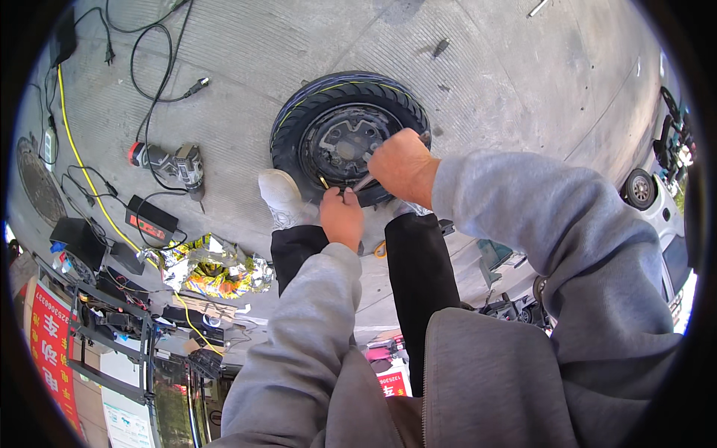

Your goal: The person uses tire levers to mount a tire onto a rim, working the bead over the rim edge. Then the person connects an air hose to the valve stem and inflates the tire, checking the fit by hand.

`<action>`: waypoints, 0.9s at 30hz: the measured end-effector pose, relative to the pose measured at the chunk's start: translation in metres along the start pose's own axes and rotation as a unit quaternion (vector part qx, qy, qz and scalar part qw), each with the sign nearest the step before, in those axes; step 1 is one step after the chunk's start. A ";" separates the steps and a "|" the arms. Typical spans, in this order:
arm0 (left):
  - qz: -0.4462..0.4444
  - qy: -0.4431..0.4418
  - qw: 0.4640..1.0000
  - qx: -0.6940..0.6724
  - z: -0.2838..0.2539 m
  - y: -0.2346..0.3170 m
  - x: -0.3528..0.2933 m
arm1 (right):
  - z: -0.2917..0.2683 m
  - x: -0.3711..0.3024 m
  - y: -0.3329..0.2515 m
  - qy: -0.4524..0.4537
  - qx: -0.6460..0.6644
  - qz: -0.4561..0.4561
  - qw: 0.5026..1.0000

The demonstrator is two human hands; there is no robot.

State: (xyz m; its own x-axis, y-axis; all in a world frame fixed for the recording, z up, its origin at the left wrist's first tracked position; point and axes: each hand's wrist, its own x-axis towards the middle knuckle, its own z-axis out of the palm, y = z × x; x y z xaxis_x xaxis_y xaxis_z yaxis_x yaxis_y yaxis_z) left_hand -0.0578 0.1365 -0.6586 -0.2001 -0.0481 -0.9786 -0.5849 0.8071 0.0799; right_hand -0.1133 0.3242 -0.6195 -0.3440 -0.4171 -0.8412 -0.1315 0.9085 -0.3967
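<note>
The right hand point(403, 166) is closed in a fist at the near right part of the wheel hub point(347, 142). It grips a slim bar point(364, 182), which projects from the fist toward the left hand point(342, 215). The left hand is positioned at the near edge of the tyre point(287, 128), fingers bent and pointing toward the hub; from where I stand, I cannot tell whether they hold anything. A small yellowish piece point(324, 181) shows just beside its fingertips.

The tyre is fitted around the dark hub. The assembly lies flat on the grey floor point(515, 97), directly ahead of the person's feet. The white left shoe point(280, 190) is set close against the near left side of the tyre; the right shoe is partly hidden by the right trouser leg point(422, 272).

To the left, a grey and black power drill point(173, 166) rests on its side, a bit in its chuck. Black cable point(134, 71) loops past it. Nearer the person are a flat black box point(151, 221), a yellow cable point(78, 153) and crumpled silver and yellow foil point(213, 269). A small orange loop point(381, 249) lies between the legs.
</note>
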 end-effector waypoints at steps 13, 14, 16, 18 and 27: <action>-0.265 -0.130 0.758 -0.582 0.043 0.033 0.017 | -0.004 0.005 0.029 -0.301 0.403 0.061 0.862; -0.238 -0.154 0.771 -0.571 0.043 0.027 0.015 | 0.004 -0.002 0.021 -0.301 0.391 0.079 0.866; -0.250 -0.141 0.769 -0.571 0.042 0.014 0.010 | 0.018 -0.011 -0.005 -0.266 0.294 0.009 0.918; -0.244 -0.164 0.770 -0.566 0.039 0.003 0.007 | 0.024 -0.018 -0.027 -0.214 0.276 0.011 0.937; -0.156 -0.243 0.815 -0.503 0.027 -0.030 -0.005 | 0.038 -0.059 -0.093 0.017 0.391 0.087 0.916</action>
State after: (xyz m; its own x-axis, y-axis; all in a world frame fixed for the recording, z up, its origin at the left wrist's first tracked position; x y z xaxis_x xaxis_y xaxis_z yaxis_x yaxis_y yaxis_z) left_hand -0.0185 0.1283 -0.6609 0.2730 0.2778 -0.9210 -0.9450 -0.1015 -0.3108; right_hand -0.0452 0.2633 -0.5472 -0.3270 -0.2550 -0.9100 0.6291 0.6598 -0.4110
